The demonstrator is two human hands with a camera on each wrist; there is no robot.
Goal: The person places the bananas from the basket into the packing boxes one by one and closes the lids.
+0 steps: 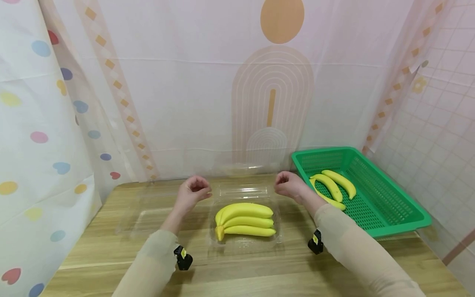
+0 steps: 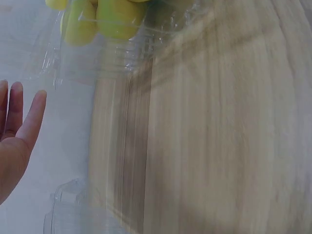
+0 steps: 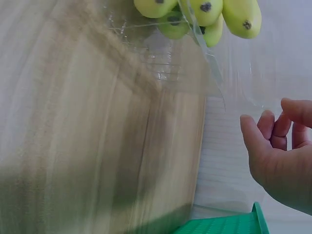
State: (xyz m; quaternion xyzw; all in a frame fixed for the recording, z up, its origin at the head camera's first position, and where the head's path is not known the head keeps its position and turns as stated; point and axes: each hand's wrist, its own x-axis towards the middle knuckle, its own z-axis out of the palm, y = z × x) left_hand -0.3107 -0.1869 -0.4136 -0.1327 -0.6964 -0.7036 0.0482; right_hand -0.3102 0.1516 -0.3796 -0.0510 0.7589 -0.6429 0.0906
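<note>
A clear plastic clamshell box [image 1: 278,243] stands on the table with a bunch of yellow bananas [image 1: 246,222] in it. Its clear lid [image 1: 245,190] is raised at the far side. At the lid's left edge, my left hand [image 1: 193,192] pinches with curled thumb and fingers; the fingertips [image 2: 40,97] show right by the plastic in the left wrist view. Across from it, my right hand [image 1: 291,185] pinches the right edge. Thumb and fingers of the right hand [image 3: 280,146] curve toward the lid's thin rim in the right wrist view.
A green slotted basket [image 1: 393,185] sits at the right with several loose bananas [image 1: 339,183] inside. Another clear plastic container [image 1: 148,218] lies to the left of the box. Patterned curtains [image 1: 185,103] hang behind and beside the wooden table [image 1: 267,276].
</note>
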